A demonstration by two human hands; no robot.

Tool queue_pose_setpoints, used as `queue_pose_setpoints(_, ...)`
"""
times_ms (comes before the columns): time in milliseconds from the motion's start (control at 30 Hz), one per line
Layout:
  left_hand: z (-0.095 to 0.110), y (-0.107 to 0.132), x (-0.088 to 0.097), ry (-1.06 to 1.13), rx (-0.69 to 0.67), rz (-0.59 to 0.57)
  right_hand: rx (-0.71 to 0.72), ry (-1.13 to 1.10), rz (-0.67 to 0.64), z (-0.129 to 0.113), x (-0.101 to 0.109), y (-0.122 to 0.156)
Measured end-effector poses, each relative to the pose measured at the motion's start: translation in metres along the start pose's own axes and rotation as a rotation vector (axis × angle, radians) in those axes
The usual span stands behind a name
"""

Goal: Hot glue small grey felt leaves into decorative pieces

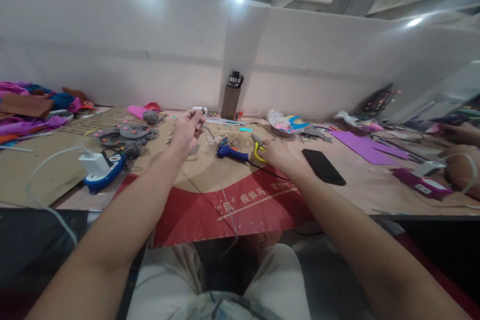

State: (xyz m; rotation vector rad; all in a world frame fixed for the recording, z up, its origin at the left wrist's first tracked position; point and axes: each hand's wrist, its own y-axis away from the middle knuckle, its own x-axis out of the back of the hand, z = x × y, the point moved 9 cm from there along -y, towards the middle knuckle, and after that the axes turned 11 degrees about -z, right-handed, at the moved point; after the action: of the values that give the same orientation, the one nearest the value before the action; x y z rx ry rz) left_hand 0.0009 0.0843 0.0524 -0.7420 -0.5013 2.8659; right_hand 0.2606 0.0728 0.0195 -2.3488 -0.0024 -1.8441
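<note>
Yellow-handled scissors [256,152] are just right of frame centre, right hand [276,153] at their handles; whether its fingers are clamped cannot be told. Left of centre, left hand [189,128] pinches a small dark item [203,110], thumb and forefinger together. Blue glue gun [233,153]: between the hands.

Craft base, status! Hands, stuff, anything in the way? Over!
Left grip pinched, contents unclear. Right grip on yellow-handled tool. Blue glue gun between them. Possible snag: its black cord.

Yellow-handled scissors [256,152], a blue glue gun [234,154], red-and-tan cardboard [180,220] with pale lettering [245,199], a black phone [323,166]; at three o'clock, a plain purple sheet [362,149].
</note>
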Motion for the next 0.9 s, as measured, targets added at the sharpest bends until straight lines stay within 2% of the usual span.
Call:
queue_pose_setpoints(33, 0.002, 0.0, 0.001, 0.011, -0.011, 0.01, -0.014, -0.014, 0.058, -0.006, 0.005, 0.011)
queue_pose_setpoints(67, 0.004, 0.0, 0.002, 0.018, -0.024, 0.023, 0.015, -0.11, 0.063, -0.017, 0.006, 0.023)
queue_pose_setpoints(100, 0.005, 0.0, 0.004, 0.02, -0.035, 0.039, 0.082, -0.27, -0.016, -0.031, 0.001, 0.037)
queue_pose_setpoints(167, 0.006, 0.001, 0.008, 0.02, -0.056, 0.076, 0.285, -0.666, -0.439, -0.076, -0.024, 0.074)
queue_pose_setpoints(233, 0.009, 0.0, 0.014, 0.03, -0.087, 0.113, 0.375, -0.943, -0.896, -0.113, -0.043, 0.125)
queue_pose_setpoints(267, 0.01, -0.001, 0.018, 0.041, -0.105, 0.133, 0.415, -0.973, -1.075, -0.124, -0.047, 0.148)
queue_pose_setpoints(300, 0.012, -0.003, 0.024, 0.053, -0.126, 0.158, 0.418, -0.993, -1.129, -0.126, -0.045, 0.161)
queue_pose_setpoints(333, 0.015, -0.004, 0.031, 0.066, -0.146, 0.196, 0.395, -1.003, -1.118, -0.121, -0.041, 0.164)
queue_pose_setpoints(400, 0.02, -0.004, 0.05, 0.087, -0.176, 0.299, 0.317, -1.012, -0.972, -0.094, -0.026, 0.153)
queue_pose_setpoints(533, 0.03, -0.003, 0.081, 0.091, -0.212, 0.478, 0.154, -1.081, -0.434, -0.01, 0.035, 0.104)
queue_pose_setpoints(633, 0.033, -0.002, 0.085, 0.076, -0.235, 0.509, 0.159, -1.301, -0.115, 0.036, 0.087, 0.082)
queue_pose_setpoints(700, 0.031, -0.001, 0.083, 0.072, -0.239, 0.5, 0.203, -1.415, 0.052, 0.053, 0.117, 0.073)
queue_pose_setpoints(767, 0.029, 0.0, 0.08, 0.058, -0.236, 0.495, 0.242, -1.445, 0.16, 0.063, 0.138, 0.065)
queue_pose_setpoints(900, 0.035, 0.002, 0.084, 0.011, -0.243, 0.516, 0.203, -1.297, 0.25, 0.076, 0.155, 0.051)
